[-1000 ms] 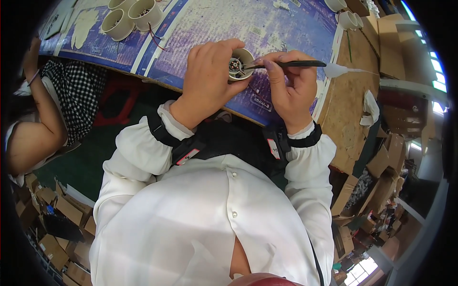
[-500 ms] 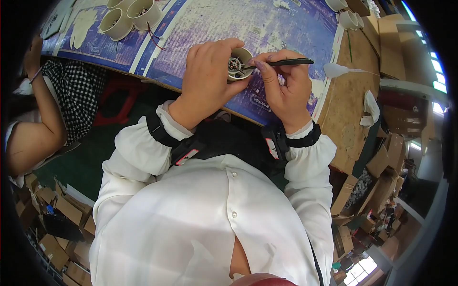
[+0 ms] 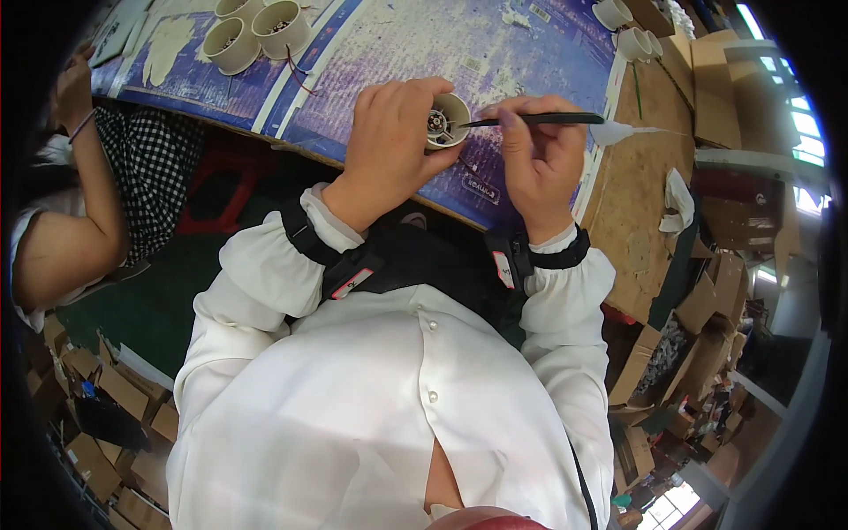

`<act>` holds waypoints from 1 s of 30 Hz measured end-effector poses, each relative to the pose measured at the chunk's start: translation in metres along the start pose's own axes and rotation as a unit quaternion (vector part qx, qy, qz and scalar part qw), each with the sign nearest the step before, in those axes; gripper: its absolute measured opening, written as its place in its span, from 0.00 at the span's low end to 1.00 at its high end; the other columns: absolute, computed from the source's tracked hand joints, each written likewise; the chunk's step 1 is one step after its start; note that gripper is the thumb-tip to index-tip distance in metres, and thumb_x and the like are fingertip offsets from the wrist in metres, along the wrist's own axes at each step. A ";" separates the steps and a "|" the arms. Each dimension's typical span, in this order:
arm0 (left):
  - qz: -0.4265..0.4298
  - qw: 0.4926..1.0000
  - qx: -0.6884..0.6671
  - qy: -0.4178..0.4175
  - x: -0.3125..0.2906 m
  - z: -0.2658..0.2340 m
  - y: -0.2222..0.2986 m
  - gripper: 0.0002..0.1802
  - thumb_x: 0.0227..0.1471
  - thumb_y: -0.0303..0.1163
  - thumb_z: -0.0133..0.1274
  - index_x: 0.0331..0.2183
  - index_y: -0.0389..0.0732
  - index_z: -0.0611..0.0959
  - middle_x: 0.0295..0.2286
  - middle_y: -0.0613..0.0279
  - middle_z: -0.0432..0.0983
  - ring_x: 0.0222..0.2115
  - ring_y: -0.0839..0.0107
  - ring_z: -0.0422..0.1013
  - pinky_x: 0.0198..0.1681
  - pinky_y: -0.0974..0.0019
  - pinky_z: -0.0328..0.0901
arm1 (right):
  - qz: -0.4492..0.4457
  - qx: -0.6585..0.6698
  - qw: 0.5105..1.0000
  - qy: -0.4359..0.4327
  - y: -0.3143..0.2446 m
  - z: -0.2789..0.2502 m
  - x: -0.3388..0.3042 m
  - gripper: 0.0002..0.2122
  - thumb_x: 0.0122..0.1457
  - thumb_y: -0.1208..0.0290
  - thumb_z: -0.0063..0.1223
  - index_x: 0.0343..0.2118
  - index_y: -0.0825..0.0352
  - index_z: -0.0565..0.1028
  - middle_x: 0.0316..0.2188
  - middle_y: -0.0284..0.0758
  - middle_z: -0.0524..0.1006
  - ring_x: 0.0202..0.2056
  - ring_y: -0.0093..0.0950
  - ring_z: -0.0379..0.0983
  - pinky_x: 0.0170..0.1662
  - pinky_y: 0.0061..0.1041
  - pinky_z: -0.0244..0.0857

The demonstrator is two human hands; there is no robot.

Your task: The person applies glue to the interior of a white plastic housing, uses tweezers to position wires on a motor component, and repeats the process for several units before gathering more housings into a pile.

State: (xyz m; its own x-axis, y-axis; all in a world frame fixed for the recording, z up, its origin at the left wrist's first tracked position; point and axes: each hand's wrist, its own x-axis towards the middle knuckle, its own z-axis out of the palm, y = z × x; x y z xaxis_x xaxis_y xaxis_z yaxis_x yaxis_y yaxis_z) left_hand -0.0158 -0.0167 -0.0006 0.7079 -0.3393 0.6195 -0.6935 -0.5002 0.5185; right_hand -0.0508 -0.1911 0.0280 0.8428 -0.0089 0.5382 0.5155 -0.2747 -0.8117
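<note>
My left hand (image 3: 386, 146) is wrapped round the side of a small off-white plastic cup-shaped housing (image 3: 462, 112), its opening tipped toward me. Inside sits a round motor-like part (image 3: 439, 124) with thin spokes; the fingers cover some of its left side. My right hand (image 3: 546, 168) grips slim black tweezers (image 3: 565, 117) between thumb and fingers. Their narrow tip reaches left to the right inner wall of the housing; whether it touches anything there I cannot tell. Both hands are just above the table's near edge.
Several similar cups (image 3: 283, 31) with parts and loose wires stand at the back left. At the right lie more white cups (image 3: 634, 44), a white nozzle bottle (image 3: 611, 132) and crumpled paper (image 3: 678, 203). A person (image 3: 75, 203) sits at the left; cardboard boxes (image 3: 662, 353) stand right.
My right hand has shifted slightly right, drawing the tweezers' tip back from the motor part toward the housing's right wall. My left hand keeps its hold on the housing.
</note>
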 end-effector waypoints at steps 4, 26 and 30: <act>-0.004 1.000 0.003 -0.001 0.000 0.000 0.001 0.34 0.37 0.35 0.71 0.48 0.42 0.75 0.40 0.59 0.75 0.41 0.55 0.70 0.47 0.56 0.61 | 0.012 0.022 0.996 0.080 -0.016 -0.018 0.002 0.11 0.61 0.78 0.57 0.44 0.71 0.68 0.33 0.36 0.78 0.35 0.24 0.77 0.39 0.22 0.72; -0.061 0.995 -0.043 -0.059 0.004 0.004 -0.006 0.35 0.38 0.37 0.70 0.48 0.41 0.73 0.38 0.55 0.77 0.40 0.53 0.73 0.44 0.54 0.62 | 0.225 -0.306 0.916 0.128 0.008 -0.164 -0.048 0.19 0.55 0.67 0.65 0.47 0.70 0.74 0.33 0.34 0.80 0.34 0.27 0.77 0.39 0.25 0.70; -0.050 0.997 -0.033 -0.057 0.005 0.007 -0.005 0.36 0.38 0.37 0.71 0.49 0.40 0.73 0.38 0.54 0.77 0.40 0.53 0.73 0.44 0.53 0.63 | 0.196 -0.329 0.911 0.150 0.065 -0.172 -0.024 0.21 0.55 0.65 0.66 0.48 0.71 0.72 0.35 0.34 0.80 0.37 0.24 0.77 0.41 0.24 0.71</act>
State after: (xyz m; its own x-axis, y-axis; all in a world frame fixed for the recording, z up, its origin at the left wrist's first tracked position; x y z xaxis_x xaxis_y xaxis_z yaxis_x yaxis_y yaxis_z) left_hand -0.0082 -0.0214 -0.0037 0.7813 -0.3805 0.4948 -0.6242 -0.4837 0.6136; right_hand -0.0639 -0.3738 0.0018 0.8107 -0.4660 0.3544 -0.1040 -0.7104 -0.6961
